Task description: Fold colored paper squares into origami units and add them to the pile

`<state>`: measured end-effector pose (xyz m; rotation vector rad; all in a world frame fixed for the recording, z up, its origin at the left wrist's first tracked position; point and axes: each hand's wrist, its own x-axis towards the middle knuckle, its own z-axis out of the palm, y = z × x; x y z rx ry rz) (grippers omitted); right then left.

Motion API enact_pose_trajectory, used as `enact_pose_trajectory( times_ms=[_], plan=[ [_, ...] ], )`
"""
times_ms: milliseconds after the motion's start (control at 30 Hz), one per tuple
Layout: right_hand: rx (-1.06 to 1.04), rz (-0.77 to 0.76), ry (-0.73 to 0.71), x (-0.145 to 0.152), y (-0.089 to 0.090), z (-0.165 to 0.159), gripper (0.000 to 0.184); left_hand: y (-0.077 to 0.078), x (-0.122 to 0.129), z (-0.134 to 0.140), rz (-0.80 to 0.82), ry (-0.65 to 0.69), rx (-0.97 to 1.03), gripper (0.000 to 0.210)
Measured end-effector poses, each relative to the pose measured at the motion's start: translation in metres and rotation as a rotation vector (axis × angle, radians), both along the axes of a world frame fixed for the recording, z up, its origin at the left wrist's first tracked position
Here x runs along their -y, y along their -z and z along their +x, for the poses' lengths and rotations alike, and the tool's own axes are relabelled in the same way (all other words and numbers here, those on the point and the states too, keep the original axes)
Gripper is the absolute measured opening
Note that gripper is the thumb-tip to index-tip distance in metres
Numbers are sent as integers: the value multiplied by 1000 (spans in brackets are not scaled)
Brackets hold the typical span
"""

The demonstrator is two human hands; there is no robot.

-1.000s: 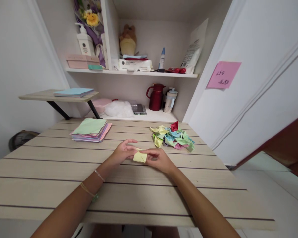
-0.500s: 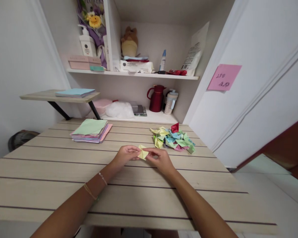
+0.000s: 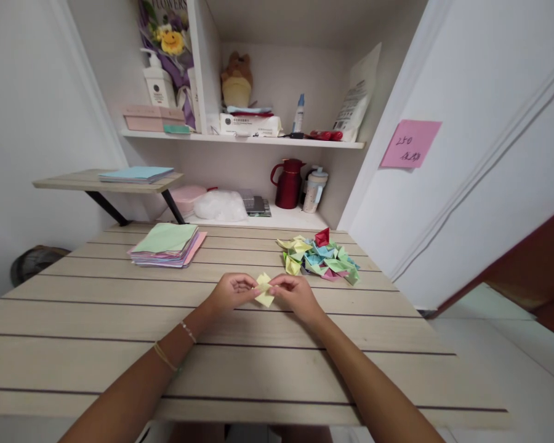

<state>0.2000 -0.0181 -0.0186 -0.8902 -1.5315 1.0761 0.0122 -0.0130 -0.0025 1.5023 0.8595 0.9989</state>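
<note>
A small piece of folded yellow paper (image 3: 264,296) is held between my two hands, a little above the slatted table (image 3: 258,360). My left hand (image 3: 231,291) pinches its left side between thumb and fingers. On the right side, my right hand (image 3: 296,296) grips it the same way, thumb on the face turned to me. The paper is roughly diamond-shaped; its finer folds are too small to make out. Beyond my right hand lies a heap of folded paper pieces (image 3: 337,264) in green, blue, yellow, pink and red.
A stack of coloured paper sheets (image 3: 166,240) lies at the left of the table. Behind it stands a small raised shelf (image 3: 64,179) bearing blue paper (image 3: 136,173). A cabinet at the back holds a red jug (image 3: 288,184) and a tumbler (image 3: 314,192).
Both hands still hold the yellow paper, which has been turned and shows a larger lower corner. The thumbs have shifted on it. The whole view has moved slightly.
</note>
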Motion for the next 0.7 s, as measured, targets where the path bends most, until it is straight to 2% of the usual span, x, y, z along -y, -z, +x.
enact_pose_trajectory(
  times_ms=[100,167,300,567,700],
  plan=[
    [-15,-49,27,-1,4,-1,19,-2,0,2,30,-20,13,23],
    [-36,-54,21,-2,5,-2,21,-2,0,3,29,-39,27,34],
    [-62,-14,14,-2,3,-2,38,2,-1,3,-8,-12,29,51],
    [239,281,62,1,-6,4,29,8,-8,1,-35,10,66,48],
    [205,264,65,1,-7,2,27,4,-6,2,-38,2,98,41]
  ],
)
